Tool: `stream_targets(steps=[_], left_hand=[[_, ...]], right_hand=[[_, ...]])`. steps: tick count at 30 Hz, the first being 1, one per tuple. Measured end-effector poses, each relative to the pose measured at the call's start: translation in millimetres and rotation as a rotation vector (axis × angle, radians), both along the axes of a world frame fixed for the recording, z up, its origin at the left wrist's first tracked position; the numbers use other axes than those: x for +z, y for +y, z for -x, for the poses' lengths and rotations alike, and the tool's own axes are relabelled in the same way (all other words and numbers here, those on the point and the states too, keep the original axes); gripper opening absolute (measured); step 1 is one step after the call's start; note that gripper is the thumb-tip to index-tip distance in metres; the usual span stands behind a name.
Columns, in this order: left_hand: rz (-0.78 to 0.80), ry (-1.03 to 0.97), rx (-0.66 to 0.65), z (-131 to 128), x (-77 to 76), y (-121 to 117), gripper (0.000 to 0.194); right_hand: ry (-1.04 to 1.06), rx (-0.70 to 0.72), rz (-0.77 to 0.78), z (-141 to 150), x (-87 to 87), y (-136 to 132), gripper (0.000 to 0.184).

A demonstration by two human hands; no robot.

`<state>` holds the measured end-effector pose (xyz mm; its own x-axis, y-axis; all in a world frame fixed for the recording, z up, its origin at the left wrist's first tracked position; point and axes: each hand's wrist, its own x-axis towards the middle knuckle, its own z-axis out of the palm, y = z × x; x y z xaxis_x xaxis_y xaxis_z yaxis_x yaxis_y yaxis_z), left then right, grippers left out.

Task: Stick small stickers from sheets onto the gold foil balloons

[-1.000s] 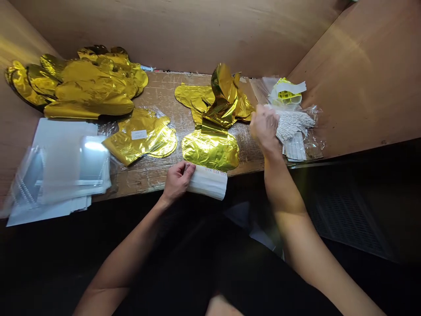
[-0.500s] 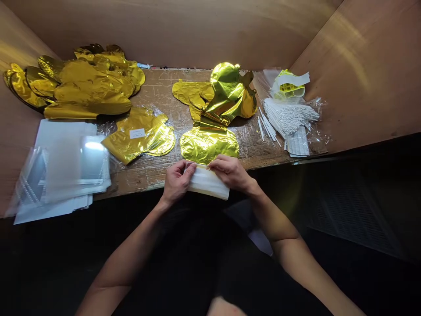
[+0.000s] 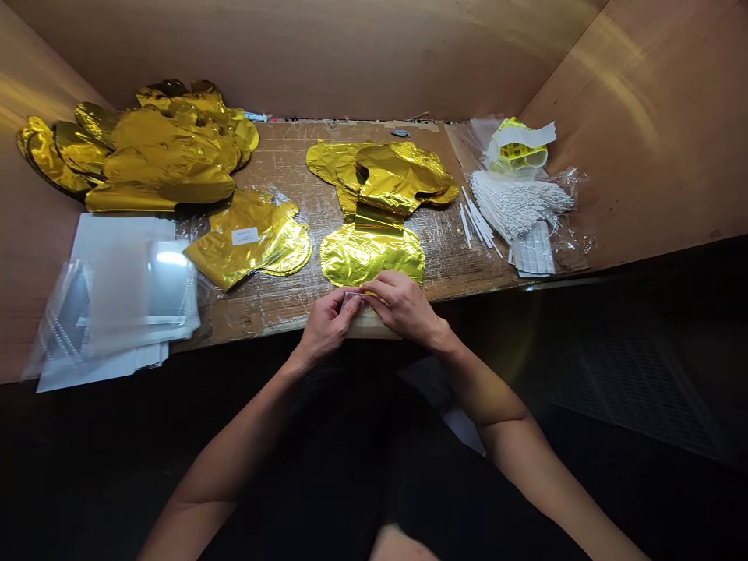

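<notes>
A flat gold foil balloon [image 3: 374, 222] lies folded on the wooden bench in front of me. My left hand [image 3: 327, 327] and my right hand [image 3: 403, 308] meet at the balloon's near edge by the bench's front. Both pinch closed on a small white piece [image 3: 354, 295] between the fingertips; most of it is hidden by the fingers. The clear white bag seen earlier barely shows under my hands.
A heap of gold foil balloons [image 3: 152, 148] lies at the back left. A bagged gold balloon [image 3: 251, 238] lies beside a stack of clear bags [image 3: 111, 304] on the left. White sticks [image 3: 514, 206], a yellow-white tape roll [image 3: 517, 148] and plywood walls stand on the right.
My right hand came back from the sticks to the front edge and joined my left hand. The raised top of the balloon dropped flat. The white bag slid out of sight under my hands.
</notes>
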<state>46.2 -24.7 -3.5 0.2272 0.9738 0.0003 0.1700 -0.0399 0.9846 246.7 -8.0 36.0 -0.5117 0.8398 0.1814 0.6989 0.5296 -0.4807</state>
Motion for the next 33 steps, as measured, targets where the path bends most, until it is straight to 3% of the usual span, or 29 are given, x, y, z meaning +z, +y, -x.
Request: stream_targets(steps=[8,17,22,28,33], left_hand=[[-0.063,0.065,0.017,1.0,-4.7,-5.9,0.064],[-0.185,0.218,0.064,2.5,-5.2,-7.7,0.065],[-0.2,0.225,0.068,3.2,-4.2,-7.6,0.063],[-0.192,0.227,0.073,1.1,-1.7,-8.0,0.059],[-0.207,0.216,0.079,-1.0,-2.5,-8.3,0.056]], right_hand=[[0.159,-0.003,0.001,8.7,-7.4,-2.0,0.017],[0.147,-0.025,-0.009,18.8,-4.2,-10.5,0.019],[0.133,-0.022,-0.042,22.1,-6.8,-17.5,0.024],[0.283,-0.07,-0.056,22.4,-15.1,-19.5,0.017],[0.222,-0.068,-0.078,26.4,-18.1,-24.7,0.025]])
